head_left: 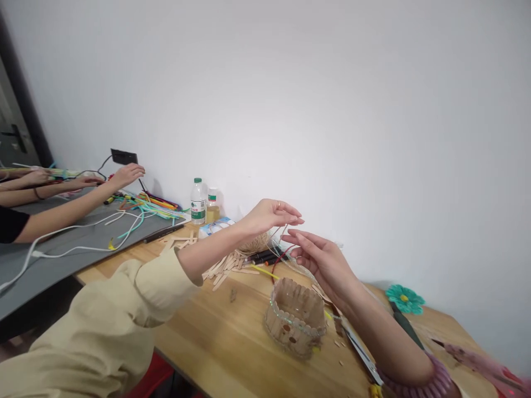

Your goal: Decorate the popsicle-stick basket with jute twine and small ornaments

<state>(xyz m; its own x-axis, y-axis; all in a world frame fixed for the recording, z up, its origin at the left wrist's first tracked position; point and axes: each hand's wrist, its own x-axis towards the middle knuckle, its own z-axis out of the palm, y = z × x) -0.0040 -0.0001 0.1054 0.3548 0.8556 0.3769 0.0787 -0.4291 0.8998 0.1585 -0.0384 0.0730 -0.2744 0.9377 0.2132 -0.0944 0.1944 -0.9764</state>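
From my remote feed, I've got the craft-stick basket [295,326] on the wooden tabletop [219,337], below the fingertips and nearer the camera, mouth up, long side running roughly left-right; right hand [321,254] nearer it. Thin strand [284,232] shows between the 2 hands, short and steep; twine ball [254,244] sits beyond the left forearm. Left hand [267,216] raised, fingers together, pointing right. Right slightly lower, fingers loosely curled, pointing left. I can't tell if either pinches the strand.
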